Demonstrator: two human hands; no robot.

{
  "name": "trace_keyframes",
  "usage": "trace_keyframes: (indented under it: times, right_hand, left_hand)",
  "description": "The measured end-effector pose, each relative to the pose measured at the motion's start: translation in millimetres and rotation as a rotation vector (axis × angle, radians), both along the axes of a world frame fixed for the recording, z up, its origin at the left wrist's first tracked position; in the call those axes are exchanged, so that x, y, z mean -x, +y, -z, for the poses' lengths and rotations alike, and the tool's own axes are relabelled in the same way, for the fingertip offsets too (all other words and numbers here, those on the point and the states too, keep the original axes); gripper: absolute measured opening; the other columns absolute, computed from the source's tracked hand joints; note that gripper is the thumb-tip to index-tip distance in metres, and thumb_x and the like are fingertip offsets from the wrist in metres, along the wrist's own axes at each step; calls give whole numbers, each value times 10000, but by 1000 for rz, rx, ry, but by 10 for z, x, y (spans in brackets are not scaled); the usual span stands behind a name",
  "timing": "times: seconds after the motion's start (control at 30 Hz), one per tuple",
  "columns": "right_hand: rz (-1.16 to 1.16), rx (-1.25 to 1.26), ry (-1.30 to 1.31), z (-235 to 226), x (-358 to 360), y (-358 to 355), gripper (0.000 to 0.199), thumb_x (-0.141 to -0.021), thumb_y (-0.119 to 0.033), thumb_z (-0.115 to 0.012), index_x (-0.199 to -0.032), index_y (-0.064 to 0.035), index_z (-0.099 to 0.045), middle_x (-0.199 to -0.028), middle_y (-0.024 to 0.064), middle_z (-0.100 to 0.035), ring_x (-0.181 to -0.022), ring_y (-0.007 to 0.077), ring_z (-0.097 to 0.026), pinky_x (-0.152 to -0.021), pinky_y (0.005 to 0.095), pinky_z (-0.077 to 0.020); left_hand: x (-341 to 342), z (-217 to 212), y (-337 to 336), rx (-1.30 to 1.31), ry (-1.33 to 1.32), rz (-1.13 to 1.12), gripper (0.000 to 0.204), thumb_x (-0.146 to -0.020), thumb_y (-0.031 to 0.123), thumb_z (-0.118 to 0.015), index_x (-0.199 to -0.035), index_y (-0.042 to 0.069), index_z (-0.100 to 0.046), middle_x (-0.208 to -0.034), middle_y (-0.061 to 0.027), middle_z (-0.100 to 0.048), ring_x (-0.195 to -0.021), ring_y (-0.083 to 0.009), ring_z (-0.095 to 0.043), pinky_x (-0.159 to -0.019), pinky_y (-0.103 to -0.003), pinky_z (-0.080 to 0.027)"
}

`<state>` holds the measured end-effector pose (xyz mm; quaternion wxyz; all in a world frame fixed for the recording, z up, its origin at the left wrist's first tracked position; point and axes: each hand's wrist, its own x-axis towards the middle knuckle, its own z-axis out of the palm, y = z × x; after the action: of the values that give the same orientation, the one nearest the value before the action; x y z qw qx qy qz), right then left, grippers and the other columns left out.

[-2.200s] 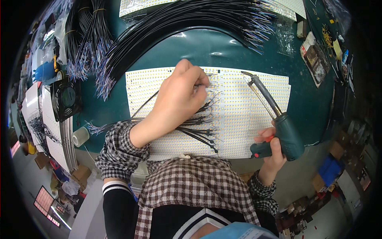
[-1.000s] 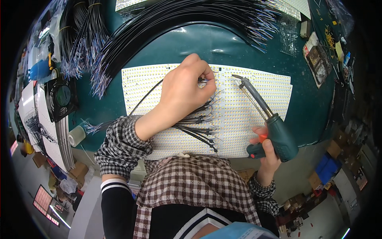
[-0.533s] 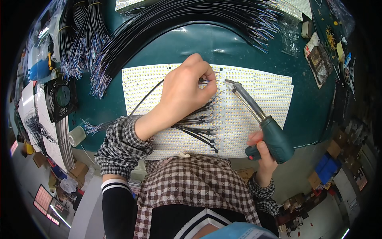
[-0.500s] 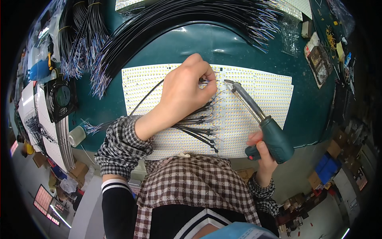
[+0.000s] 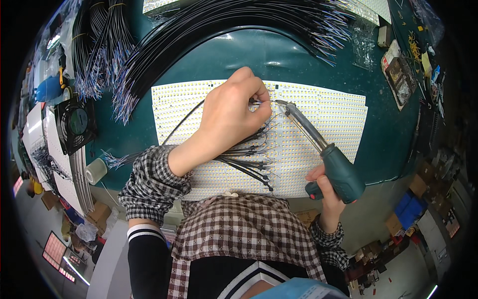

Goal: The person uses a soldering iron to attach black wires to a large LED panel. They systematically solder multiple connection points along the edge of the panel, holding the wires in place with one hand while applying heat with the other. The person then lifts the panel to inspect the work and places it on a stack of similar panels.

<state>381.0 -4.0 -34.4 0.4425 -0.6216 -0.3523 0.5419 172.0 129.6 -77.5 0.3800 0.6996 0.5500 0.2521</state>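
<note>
left hand (image 5: 226,112) is pinching a black cable (image 5: 184,118) near its end, probably to steady it, around 11 o'clock on the white led board (image 5: 323,129). right hand (image 5: 330,202) is curled round a green soldering iron (image 5: 343,172), tip just off those fingertips at 3 o'clock. cable pile (image 5: 234,19) sits at 12, likely parked within reach.

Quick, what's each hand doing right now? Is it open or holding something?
Left hand: closed, pinching a black cable over the white board.
Right hand: closed around the green soldering gun.
</note>
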Motion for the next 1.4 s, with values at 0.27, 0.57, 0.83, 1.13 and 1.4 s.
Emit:
trace_keyframes:
  times: [0.27,0.57,0.83,1.13,1.4]
  right_hand:
    - [1,42,-27,-2,-7,-4,22,-796,40,-619,-817,36,-615,-774,71,-624,-615,85,-545,-503,208,-413]
    - [-47,-40,-56,12,-53,0,113,-807,-45,-606,-861,54,-589,-755,107,-614,-673,172,-594,-618,294,-483]
    - [-16,-15,-42,18,-72,-28,386,-824,-168,-600,-1062,114,-487,-749,128,-577,-658,213,-596,-614,331,-518]
    - [-8,-90,-67,72,-167,-125,442,-846,-186,-576,-1124,138,-463,-754,120,-569,-642,199,-577,-597,318,-514]
    - [27,-166,41,90,-185,-103,476,-868,-212,-562,-1162,143,-444,-770,114,-565,-652,195,-573,-567,307,-524]
  left_hand:
    - [2,-3,-2,-8,-9,8,69,-672,51,-643,-703,31,-584,-728,-74,-529,-610,-220,-555,-564,-312,-442]
    - [3,-6,1,15,-11,10,70,-675,33,-644,-714,19,-588,-730,-70,-530,-618,-190,-555,-583,-281,-450]
    - [0,21,-5,-21,-14,8,76,-668,72,-640,-690,38,-576,-740,-79,-534,-608,-253,-559,-560,-345,-448]
    - [69,-168,-291,-485,157,20,184,-727,77,-695,-869,27,-589,-773,-86,-590,-681,-239,-595,-601,-322,-466]
    - [39,-163,-388,152,-169,-31,153,-764,14,-666,-894,-2,-586,-759,-63,-616,-651,-143,-602,-596,-240,-478]
